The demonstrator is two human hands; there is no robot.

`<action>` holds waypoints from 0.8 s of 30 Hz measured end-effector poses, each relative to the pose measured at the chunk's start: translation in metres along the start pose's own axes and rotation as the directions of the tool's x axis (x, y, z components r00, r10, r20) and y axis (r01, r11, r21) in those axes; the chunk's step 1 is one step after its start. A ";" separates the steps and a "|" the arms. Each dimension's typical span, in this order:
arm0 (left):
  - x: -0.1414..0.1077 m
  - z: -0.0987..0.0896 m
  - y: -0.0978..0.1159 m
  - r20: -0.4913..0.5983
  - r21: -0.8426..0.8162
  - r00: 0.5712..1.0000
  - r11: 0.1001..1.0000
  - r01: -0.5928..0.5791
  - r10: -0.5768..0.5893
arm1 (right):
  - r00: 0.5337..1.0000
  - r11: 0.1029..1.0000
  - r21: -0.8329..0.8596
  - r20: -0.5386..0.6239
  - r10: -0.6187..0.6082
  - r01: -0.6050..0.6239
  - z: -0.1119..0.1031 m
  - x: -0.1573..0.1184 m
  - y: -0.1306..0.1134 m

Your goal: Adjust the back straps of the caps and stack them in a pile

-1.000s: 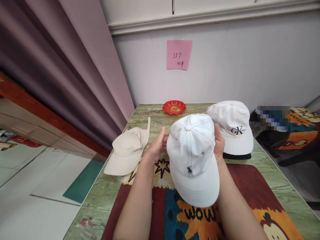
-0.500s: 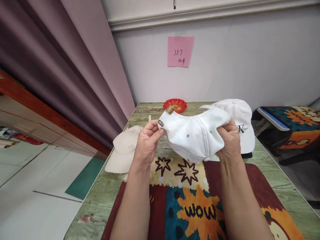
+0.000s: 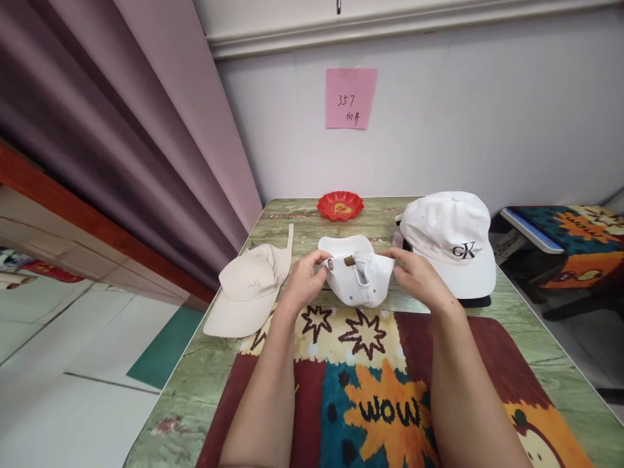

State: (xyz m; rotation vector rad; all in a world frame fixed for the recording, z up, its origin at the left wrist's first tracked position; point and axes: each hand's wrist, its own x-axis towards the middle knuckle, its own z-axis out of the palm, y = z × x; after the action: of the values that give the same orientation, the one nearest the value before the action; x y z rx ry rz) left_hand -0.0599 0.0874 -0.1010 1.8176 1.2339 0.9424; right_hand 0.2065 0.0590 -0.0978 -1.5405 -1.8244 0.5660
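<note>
A white cap (image 3: 358, 286) is held upside-down or tilted at mid-table, its brim toward the wall and its strap with a brass buckle facing me. My left hand (image 3: 308, 278) pinches its left edge near the metal eyelet. On the opposite edge, the fingers of my right hand (image 3: 414, 273) are closed. A beige cap (image 3: 246, 286) lies on the left with its strap sticking up. At the right, a white cap with black letters (image 3: 448, 240) rests on other caps, mostly hidden beneath it.
A red scalloped dish (image 3: 340, 205) stands near the table's back edge. The patterned mat (image 3: 365, 383) covers the front of the wooden-look table (image 3: 182, 390). A pink note (image 3: 350, 97) hangs on the wall, and a stool (image 3: 575, 240) is at the right.
The held cap has moved down and away from me, and its brim and buckled strap now show. Both hands moved with it, and the lettered cap is less covered.
</note>
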 end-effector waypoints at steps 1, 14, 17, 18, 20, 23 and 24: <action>-0.002 -0.001 0.004 0.009 0.008 1.000 1.000 0.007 -0.008 | 0.999 0.999 0.038 -0.039 -0.020 0.022 -0.002 -0.001 -0.004; -0.009 -0.004 0.044 0.159 -0.027 0.980 0.993 -0.114 0.117 | 0.997 0.995 0.057 0.006 -0.077 0.077 0.000 -0.003 -0.050; -0.012 -0.012 0.045 0.224 0.026 0.969 0.994 -0.108 0.099 | 0.992 0.993 0.005 0.057 -0.115 0.115 0.001 -0.005 -0.056; -0.013 -0.014 0.046 0.245 0.071 0.965 0.991 -0.112 0.092 | 0.988 0.991 -0.019 0.085 -0.127 0.129 0.002 -0.005 -0.058; -0.015 -0.018 0.046 0.255 0.195 0.963 0.971 -0.138 0.086 | 0.983 0.988 -0.081 0.133 -0.123 0.135 0.005 -0.005 -0.061; -0.016 -0.016 0.045 0.217 0.378 0.970 0.907 -0.186 0.108 | 0.985 0.976 -0.191 0.158 -0.073 0.103 0.009 -0.004 -0.061; -0.016 -0.015 0.045 0.198 0.414 0.972 0.889 -0.198 0.124 | 0.987 0.970 -0.224 0.153 -0.055 0.089 0.010 -0.004 -0.059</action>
State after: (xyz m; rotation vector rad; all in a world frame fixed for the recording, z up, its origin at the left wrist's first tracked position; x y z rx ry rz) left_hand -0.0585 0.0621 -0.0576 2.3271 1.2709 0.6143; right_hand 0.1594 0.0441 -0.0633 -1.6098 -2.1119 0.4551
